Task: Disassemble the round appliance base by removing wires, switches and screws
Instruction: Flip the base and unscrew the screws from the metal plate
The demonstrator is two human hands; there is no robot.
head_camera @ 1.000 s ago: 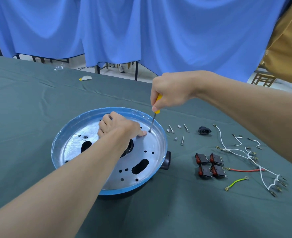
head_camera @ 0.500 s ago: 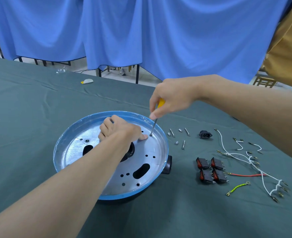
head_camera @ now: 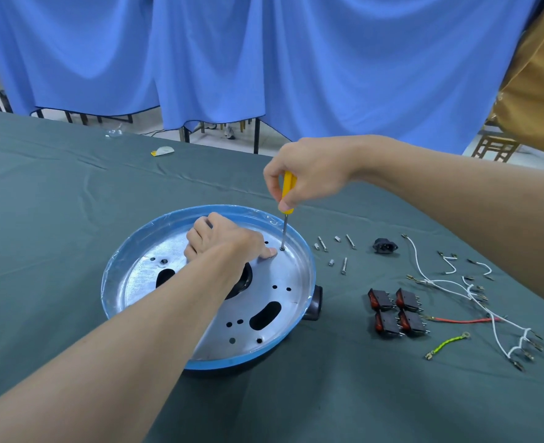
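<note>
Two hands at work: the right hand [head_camera: 309,174] fingers [head_camera: 272,187] pinch the yellow handle of a screwdriver [head_camera: 287,187], upright, tip in a hole at the far-right edge of the round appliance base [head_camera: 232,362]. The left hand [head_camera: 222,241] rests on its metal plate, fingers curled, thumb beside the tip. Base lies mid-surface [head_camera: 72,219], with screws [head_camera: 344,265], four switches [head_camera: 397,313] and wires [head_camera: 456,282] to its right; likely hazards are the tip slipping into the thumb, or the screw rolling away.
</note>
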